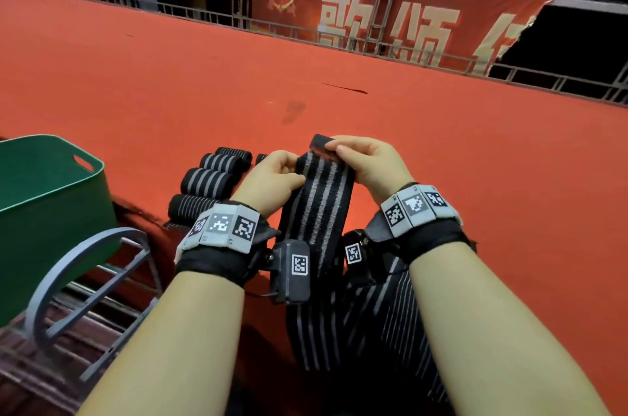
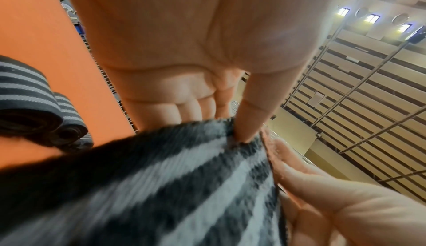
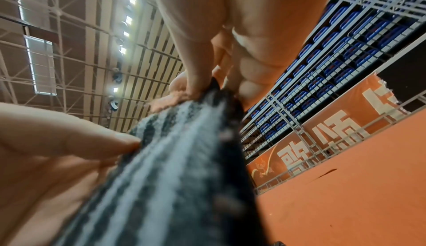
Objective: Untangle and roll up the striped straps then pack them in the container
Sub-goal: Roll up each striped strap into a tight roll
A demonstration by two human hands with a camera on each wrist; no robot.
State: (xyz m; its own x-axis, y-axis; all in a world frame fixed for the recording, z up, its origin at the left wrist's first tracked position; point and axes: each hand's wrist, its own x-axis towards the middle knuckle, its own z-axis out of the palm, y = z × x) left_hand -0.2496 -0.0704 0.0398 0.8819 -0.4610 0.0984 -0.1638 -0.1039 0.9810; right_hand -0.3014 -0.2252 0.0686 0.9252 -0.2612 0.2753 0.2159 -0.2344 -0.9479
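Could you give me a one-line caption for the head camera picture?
Both hands, left and right, pinch a striped strap's end beside rolled straps and a green container.

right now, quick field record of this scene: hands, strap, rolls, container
left hand: pinches the strap's left edge near the top
right hand: pinches the strap's top end
strap: unrolled, stretched between both hands, rest hanging down toward the lap
rolled straps: at least four, lying on the red carpet left of the hands
green container: far left, open; inside hidden
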